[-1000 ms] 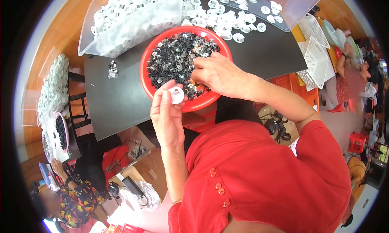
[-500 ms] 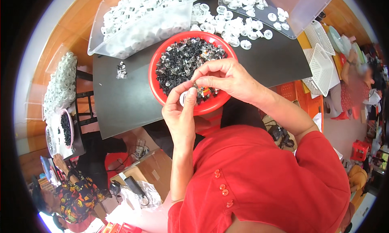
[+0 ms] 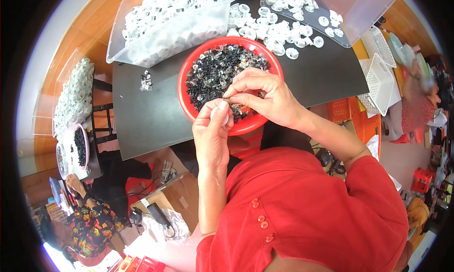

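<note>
We noted a small white round cap [image 3: 220,116] pinched upright at frame centre, partly hidden by fingers. Just above it sat the red bowl [image 3: 189,66] on the dark table, heaped with small black and clear pieces [image 3: 213,71].

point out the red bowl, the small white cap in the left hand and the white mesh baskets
round red plastic bowl [image 3: 188,110], head view, bare left rim
small white plastic cap [image 3: 218,113], head view, its visible edge
white plastic mesh baskets [image 3: 380,78], head view, side wall

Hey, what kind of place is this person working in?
Probably a small assembly workshop: a red bowl of small dark parts, clear bins of white round pieces on a black table, and another person at a similar bench nearby.
</note>
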The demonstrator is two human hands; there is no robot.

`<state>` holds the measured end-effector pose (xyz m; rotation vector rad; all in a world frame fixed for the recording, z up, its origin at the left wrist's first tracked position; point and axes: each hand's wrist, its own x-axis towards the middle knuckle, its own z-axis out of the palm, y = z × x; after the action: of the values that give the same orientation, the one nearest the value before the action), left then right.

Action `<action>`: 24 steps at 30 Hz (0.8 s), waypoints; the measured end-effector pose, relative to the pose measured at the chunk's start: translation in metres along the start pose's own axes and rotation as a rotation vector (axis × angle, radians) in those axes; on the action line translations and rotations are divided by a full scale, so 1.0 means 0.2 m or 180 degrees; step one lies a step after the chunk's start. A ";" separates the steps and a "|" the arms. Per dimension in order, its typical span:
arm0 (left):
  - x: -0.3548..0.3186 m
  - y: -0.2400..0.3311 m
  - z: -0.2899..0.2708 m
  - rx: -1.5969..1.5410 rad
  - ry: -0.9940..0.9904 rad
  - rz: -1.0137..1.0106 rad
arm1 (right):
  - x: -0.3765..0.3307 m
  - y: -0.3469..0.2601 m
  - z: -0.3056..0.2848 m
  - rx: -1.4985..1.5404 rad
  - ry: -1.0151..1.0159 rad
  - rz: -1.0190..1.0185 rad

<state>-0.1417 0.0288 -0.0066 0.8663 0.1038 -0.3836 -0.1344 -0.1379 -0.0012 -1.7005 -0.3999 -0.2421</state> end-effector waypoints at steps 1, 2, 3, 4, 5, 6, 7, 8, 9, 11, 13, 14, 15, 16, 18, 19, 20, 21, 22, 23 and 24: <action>0.00 -0.01 0.01 0.0419 0.0151 0.0246 | 0.00 -0.03 -0.01 -0.0017 0.0007 0.0197; -0.01 -0.01 0.02 0.0840 0.0302 0.0493 | 0.01 -0.06 -0.02 -0.0033 0.0015 0.0393; -0.01 -0.01 0.02 0.0842 0.0304 0.0488 | 0.01 -0.10 -0.03 -0.0031 0.0016 0.0397; -0.01 -0.02 0.03 0.1085 0.0375 0.0695 | 0.02 -0.14 -0.04 -0.0154 -0.0085 0.0466; -0.01 -0.02 0.03 0.1328 0.0446 0.0903 | 0.02 -0.16 -0.05 -0.0276 -0.0187 0.0535; -0.02 -0.02 0.04 0.1331 0.0443 0.0898 | 0.02 -0.14 -0.04 -0.0275 -0.0182 0.0538; -0.02 -0.01 0.06 0.1449 0.0462 0.0945 | 0.01 -0.12 -0.04 -0.0427 -0.0175 0.0218; -0.03 -0.01 0.07 0.1566 0.0481 0.0992 | 0.01 -0.11 -0.03 -0.0578 -0.0168 -0.0101; -0.03 -0.02 0.06 0.1570 0.0474 0.0989 | 0.01 -0.11 -0.03 -0.0579 -0.0160 -0.0100; -0.02 -0.02 0.04 0.1566 0.0311 0.0960 | 0.02 -0.13 -0.03 -0.0708 -0.0175 -0.0066; -0.03 -0.01 0.06 0.1298 0.0260 0.0822 | 0.02 -0.09 -0.02 -0.0687 -0.0069 -0.0033; -0.03 -0.01 0.07 0.1025 0.0209 0.0685 | 0.01 -0.08 -0.02 -0.0669 0.0033 -0.0002; -0.02 -0.01 0.06 0.1026 0.0207 0.0682 | 0.01 -0.08 -0.02 -0.0669 0.0036 0.0001; -0.02 -0.01 0.05 0.0693 0.0039 0.0614 | 0.00 -0.09 -0.02 -0.0537 0.0097 0.0054; -0.02 -0.01 0.03 0.0362 -0.0122 0.0549 | -0.01 -0.10 -0.01 -0.0401 0.0154 0.0107; -0.02 -0.02 0.03 0.0415 -0.0106 0.0544 | -0.01 -0.11 0.00 -0.0507 0.0157 0.0058; -0.02 -0.03 0.03 0.0469 -0.0091 0.0539 | -0.02 -0.11 0.00 -0.0613 0.0161 0.0009; -0.01 -0.03 0.03 0.0466 -0.0094 0.0533 | -0.03 -0.11 0.01 -0.0618 0.0163 0.0014; -0.02 -0.04 0.04 0.0453 -0.0123 0.0547 | -0.04 -0.12 0.02 -0.0726 0.0149 -0.0023; -0.02 -0.04 0.04 0.0440 -0.0152 0.0560 | -0.05 -0.11 0.02 -0.0834 0.0136 -0.0060; -0.02 -0.04 0.04 0.0438 -0.0157 0.0556 | -0.05 -0.11 0.02 -0.0839 0.0140 -0.0056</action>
<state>-0.1482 0.0188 -0.0052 0.9931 -0.0443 -0.2503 -0.1534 -0.1316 0.0141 -1.9466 -0.3624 -0.3571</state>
